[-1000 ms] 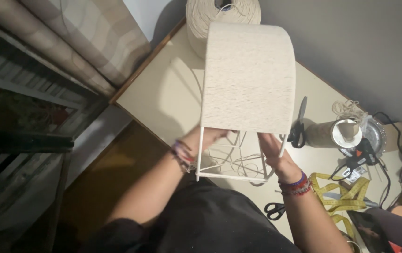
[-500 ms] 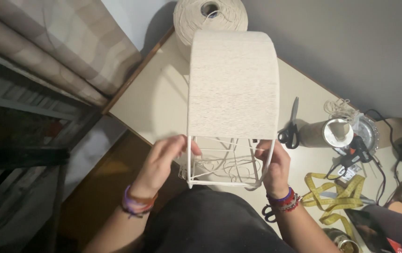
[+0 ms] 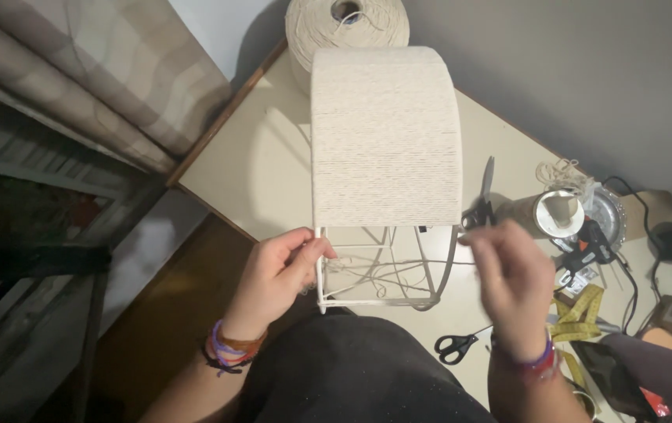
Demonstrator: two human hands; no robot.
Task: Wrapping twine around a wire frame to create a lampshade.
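A white wire frame (image 3: 375, 298) wrapped most of the way in cream cord (image 3: 385, 133) lies lengthways on the table in front of me. My left hand (image 3: 277, 276) grips the bare left upright of the frame near its unwrapped end. My right hand (image 3: 512, 286) is off the frame to the right, blurred in motion, fingers pinched on a thin cord strand (image 3: 430, 264) that runs back to the frame. Loose cord loops hang inside the open end. A large cone of cream cord (image 3: 346, 25) stands behind the frame.
Black scissors (image 3: 480, 205) lie right of the frame, a smaller black pair (image 3: 457, 346) near the table's front edge. Further right are a cardboard tube (image 3: 554, 215), a glue gun (image 3: 587, 251), yellow tape measure (image 3: 579, 313) and cables. A curtain (image 3: 93, 70) hangs left; the table edge (image 3: 218, 215) drops to floor.
My right hand has let go of the frame's right side and swung out to the right, drawing a cord strand with it. My left hand stays on the left upright.
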